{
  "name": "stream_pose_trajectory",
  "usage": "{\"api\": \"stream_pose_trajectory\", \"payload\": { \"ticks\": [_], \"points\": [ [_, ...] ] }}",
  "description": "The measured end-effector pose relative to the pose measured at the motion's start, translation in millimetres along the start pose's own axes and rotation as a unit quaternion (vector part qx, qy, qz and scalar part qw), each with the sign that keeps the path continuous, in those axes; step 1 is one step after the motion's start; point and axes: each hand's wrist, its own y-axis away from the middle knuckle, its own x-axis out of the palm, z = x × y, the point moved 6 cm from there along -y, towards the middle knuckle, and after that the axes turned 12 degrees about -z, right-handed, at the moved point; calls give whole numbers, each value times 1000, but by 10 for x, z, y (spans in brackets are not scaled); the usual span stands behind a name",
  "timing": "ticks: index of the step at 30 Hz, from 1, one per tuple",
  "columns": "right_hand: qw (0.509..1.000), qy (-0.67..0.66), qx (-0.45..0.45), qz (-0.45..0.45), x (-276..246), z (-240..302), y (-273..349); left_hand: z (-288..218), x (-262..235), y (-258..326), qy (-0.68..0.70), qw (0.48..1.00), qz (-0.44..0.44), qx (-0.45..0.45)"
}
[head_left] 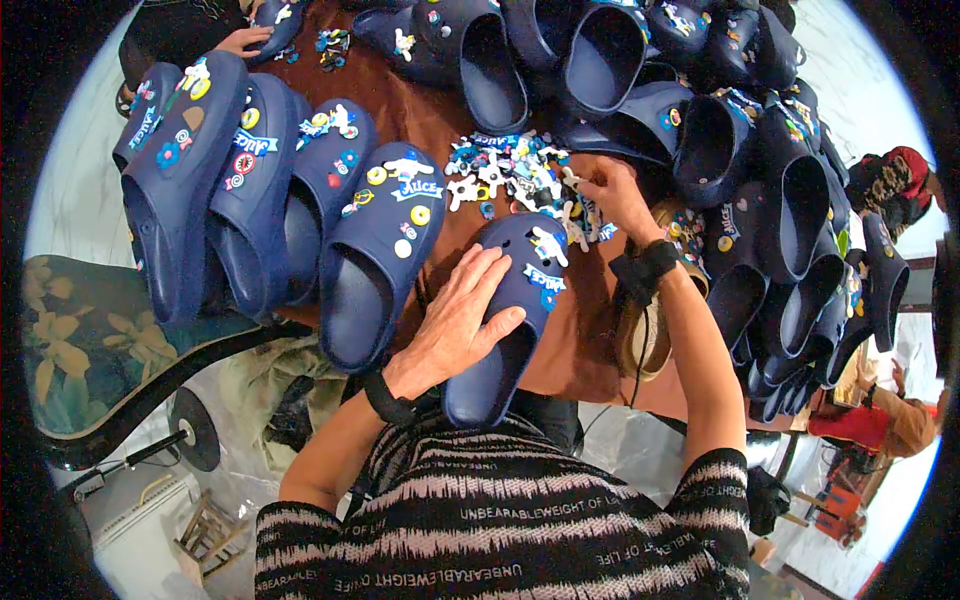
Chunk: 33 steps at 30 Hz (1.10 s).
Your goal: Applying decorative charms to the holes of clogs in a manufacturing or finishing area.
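A navy clog [490, 375] lies in front of me, toe pointing away, with a white figure charm [548, 245] and a blue banner charm on its right side; dark holes show in its upper. My left hand [455, 325] rests flat across the clog's left side, fingers stretched out and thumb apart. Beyond the toe is a heap of small shoe charms [510, 170], mostly white, blue and yellow. At the heap's right edge, my right hand [615, 200] pinches with thumb and fingers at a white shoe charm [571, 178], partly hidden by the fingertips.
Decorated navy clogs [385, 215] stand in a row on the left. More navy clogs [735, 235] are piled at the back and right. A tan clog [650, 345] sits beside my right forearm. Another person's hand [243, 41] touches a clog at the far left.
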Motion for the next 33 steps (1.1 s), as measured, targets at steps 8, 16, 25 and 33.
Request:
{"api": "stream_pose_trajectory", "payload": {
  "ticks": [8, 16, 25, 33],
  "points": [
    [961, 224, -150, -53, 229, 358, -38, -6, 10, 1, 3, 1000, 6, -6],
    [959, 258, -101, -61, 265, 181, -148, -41, -15, -9, 10, 1000, 5, -6],
    [941, 299, -53, -152, 309, 206, -202, -28, -4, -13, 7, 1000, 0, -4],
    [927, 333, -85, -150, 265, 173, -217, -21, 16, 1, 7, 1000, -6, -8]
  ]
}}
